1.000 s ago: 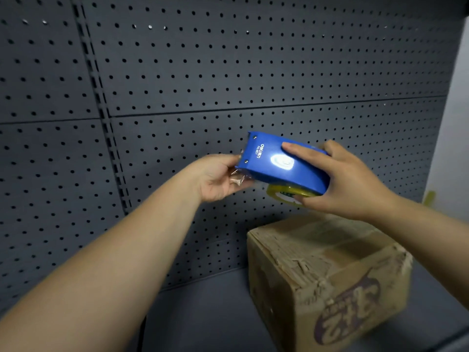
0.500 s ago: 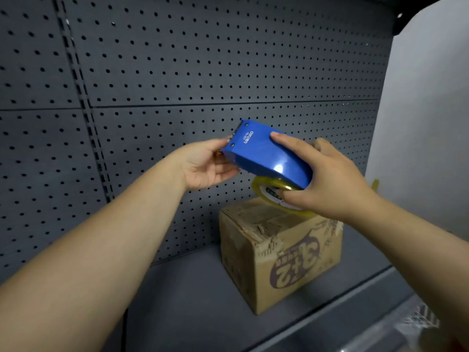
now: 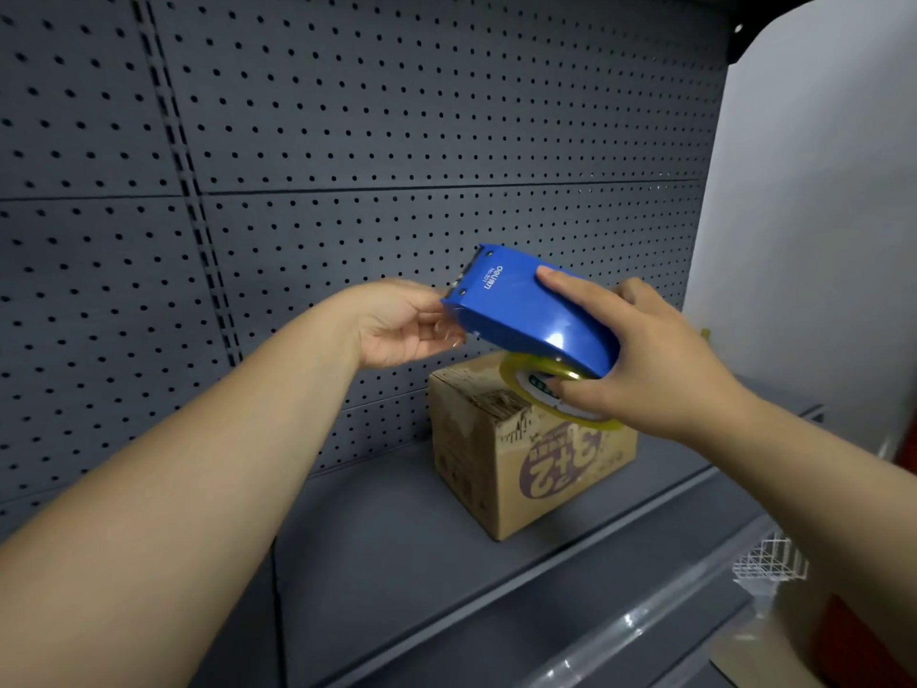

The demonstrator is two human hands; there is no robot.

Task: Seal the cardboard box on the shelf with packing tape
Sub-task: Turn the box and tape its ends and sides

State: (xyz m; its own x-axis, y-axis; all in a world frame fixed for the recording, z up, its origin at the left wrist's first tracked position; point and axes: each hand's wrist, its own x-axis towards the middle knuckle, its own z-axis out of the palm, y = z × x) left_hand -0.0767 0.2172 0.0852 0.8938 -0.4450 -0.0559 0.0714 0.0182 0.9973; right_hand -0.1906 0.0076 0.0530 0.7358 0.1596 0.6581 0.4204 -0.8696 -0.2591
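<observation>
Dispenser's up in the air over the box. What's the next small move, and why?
Probably pull the tape end free with the left hand, which sits at the dispenser mouth; the right hand holds it above the box, not touching.

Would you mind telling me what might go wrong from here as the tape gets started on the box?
1. The left hand is at the toothed cutter end of the blue tape dispenser; the fingers might get nicked.
2. The cardboard box has a torn, worn top, so tape may stick poorly.
3. Nothing braces the box on the shelf; pressing the dispenser down could slide it.
</observation>
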